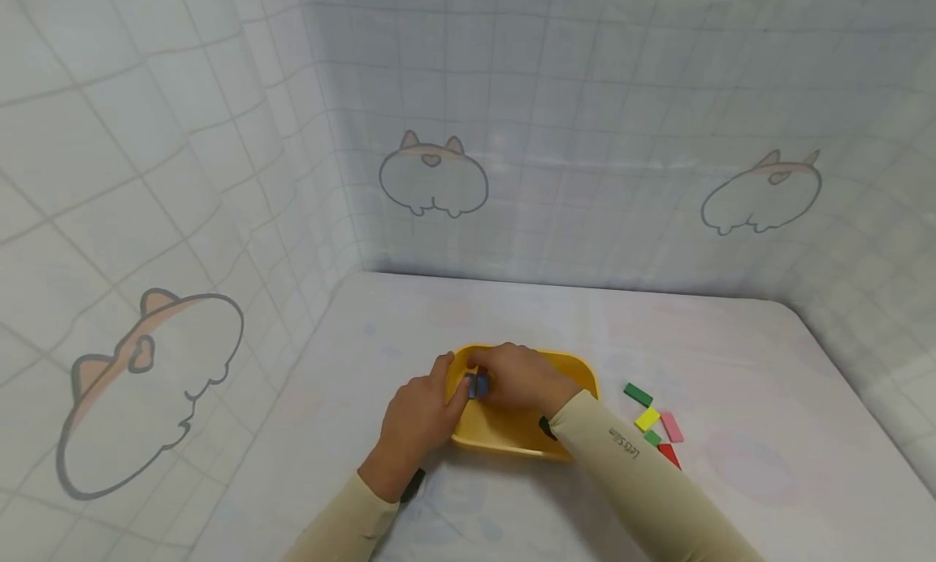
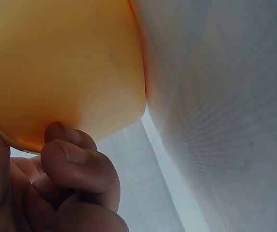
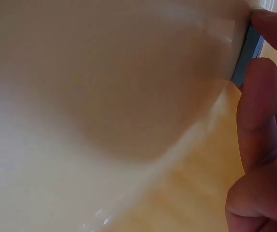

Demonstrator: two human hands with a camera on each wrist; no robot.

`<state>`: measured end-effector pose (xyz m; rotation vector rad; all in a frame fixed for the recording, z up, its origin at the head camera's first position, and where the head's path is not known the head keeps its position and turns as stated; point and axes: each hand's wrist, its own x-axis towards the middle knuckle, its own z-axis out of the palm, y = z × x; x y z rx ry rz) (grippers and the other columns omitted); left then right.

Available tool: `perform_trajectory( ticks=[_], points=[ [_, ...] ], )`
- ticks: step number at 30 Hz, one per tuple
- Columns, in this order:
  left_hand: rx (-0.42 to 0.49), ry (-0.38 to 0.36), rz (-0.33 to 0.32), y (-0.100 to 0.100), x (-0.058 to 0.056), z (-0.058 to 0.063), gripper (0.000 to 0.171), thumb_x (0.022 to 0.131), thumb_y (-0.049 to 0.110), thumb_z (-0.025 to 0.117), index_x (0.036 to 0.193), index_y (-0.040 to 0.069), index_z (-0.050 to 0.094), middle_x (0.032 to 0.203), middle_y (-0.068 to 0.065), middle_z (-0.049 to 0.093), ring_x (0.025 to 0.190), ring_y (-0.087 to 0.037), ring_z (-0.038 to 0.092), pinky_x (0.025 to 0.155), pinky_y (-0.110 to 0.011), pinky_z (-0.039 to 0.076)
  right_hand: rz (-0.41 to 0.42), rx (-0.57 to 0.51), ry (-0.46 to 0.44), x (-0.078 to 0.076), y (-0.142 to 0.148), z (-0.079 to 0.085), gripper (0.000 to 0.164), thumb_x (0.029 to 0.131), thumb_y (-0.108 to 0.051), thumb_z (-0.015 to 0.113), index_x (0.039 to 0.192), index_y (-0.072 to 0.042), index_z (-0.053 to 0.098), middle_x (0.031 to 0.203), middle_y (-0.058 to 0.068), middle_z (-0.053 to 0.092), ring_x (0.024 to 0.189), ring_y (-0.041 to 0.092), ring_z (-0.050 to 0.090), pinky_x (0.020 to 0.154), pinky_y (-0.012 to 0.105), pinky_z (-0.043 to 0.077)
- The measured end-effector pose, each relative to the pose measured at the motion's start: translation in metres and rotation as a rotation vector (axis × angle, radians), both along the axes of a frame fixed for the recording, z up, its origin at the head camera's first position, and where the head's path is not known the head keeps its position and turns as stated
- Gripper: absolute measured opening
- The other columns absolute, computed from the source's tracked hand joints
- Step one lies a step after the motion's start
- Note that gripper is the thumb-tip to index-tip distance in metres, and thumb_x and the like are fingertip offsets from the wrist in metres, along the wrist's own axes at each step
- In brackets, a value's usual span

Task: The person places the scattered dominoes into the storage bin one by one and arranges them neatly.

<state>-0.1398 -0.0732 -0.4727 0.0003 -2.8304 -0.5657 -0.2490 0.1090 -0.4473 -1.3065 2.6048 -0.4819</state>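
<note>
A yellow plastic tub (image 1: 504, 444) stands on the table between both hands. My left hand (image 1: 417, 416) grips its left rim, with the thumb on the inner side. In the left wrist view curled fingers (image 2: 78, 164) lie close to the tub's outer wall (image 2: 76, 63). Reaching inside, my right hand (image 1: 522, 375) pinches a small blue block (image 1: 482, 385) near the left wall. Another blue face shows right beside it, close to the left thumb. In the right wrist view the block (image 3: 246, 55) appears as a dark blue-grey strip at the fingertips.
Right of the tub lie several small blocks: a dark green one (image 1: 639, 395), a yellow one (image 1: 647, 419), a pink one (image 1: 672, 426), a light green one (image 1: 652, 438) and a red one (image 1: 669, 455), partly behind the right sleeve (image 1: 621, 456). White gridded curtains (image 1: 585, 140) surround the table.
</note>
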Motion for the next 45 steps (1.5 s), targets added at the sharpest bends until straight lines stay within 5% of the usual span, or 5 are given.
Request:
perform_trajectory(
  ticks=[25,38,45],
  points=[
    [-0.036,0.012,0.027,0.001,0.003,0.000,0.057,0.105,0.051,0.058,0.144,0.010,0.054,0.060,0.001,0.049,0.045,-0.015,0.042,0.041,-0.032,0.037,-0.040,0.012,0.011,-0.002,-0.004,-0.006,0.051,0.091,-0.037,0.083,0.138,-0.020,0.068,0.116,-0.004,0.075,0.101,0.017,0.069,0.092,0.041,0.055],
    [-0.025,-0.004,0.021,0.002,0.002,0.002,0.057,0.105,0.051,0.058,0.145,0.010,0.056,0.061,0.000,0.052,0.046,-0.015,0.045,0.042,-0.032,0.039,-0.019,0.016,0.026,0.001,0.000,0.008,0.050,0.092,-0.032,0.082,0.138,-0.018,0.069,0.128,-0.003,0.072,0.111,0.021,0.068,0.095,0.043,0.055],
    [0.000,-0.033,0.036,0.003,0.003,0.003,0.058,0.106,0.053,0.056,0.146,0.011,0.055,0.060,0.000,0.050,0.048,-0.017,0.046,0.044,-0.033,0.040,0.004,0.020,0.011,0.006,0.005,0.018,0.043,0.092,-0.034,0.082,0.131,-0.018,0.072,0.118,-0.003,0.075,0.100,0.018,0.068,0.084,0.041,0.056]
  ],
)
